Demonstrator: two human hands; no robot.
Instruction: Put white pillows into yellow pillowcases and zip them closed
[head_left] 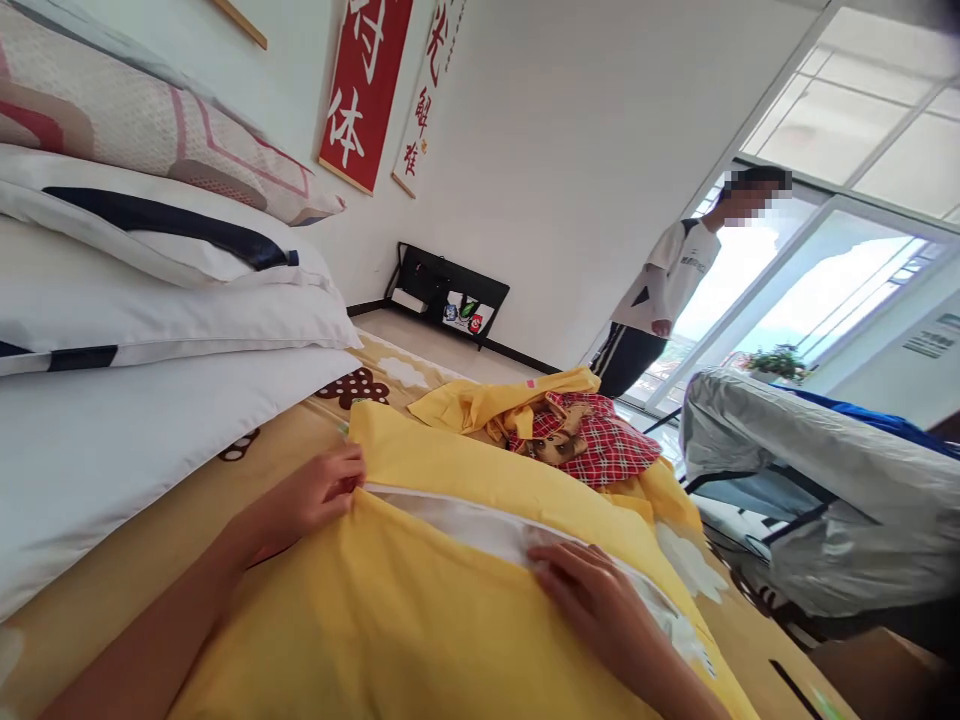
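A yellow pillowcase [420, 610] lies before me on the bed, its mouth parted along one side. Through that gap a white pillow [472, 525] shows. My left hand [334, 488] is closed on the pillowcase at the left end of the opening, fingers bent around the cloth. At the opening's right part, my right hand [589, 585] has its fingers curled over the hem, close to the white pillow. The undersides of the right fingers are hidden. Just beyond the pillowcase is a bunched red plaid cloth [600, 440] with a bear print, beside rumpled yellow fabric [480, 400].
White pillows [172, 310] with dark trim and a pink-patterned pillow [187, 150] are stacked at left on a patterned bed sheet [289, 465]. A person [667, 280] stands near the glass doors. At right is a plastic-covered piece of furniture [825, 470]; a black shelf [450, 295] stands by the wall.
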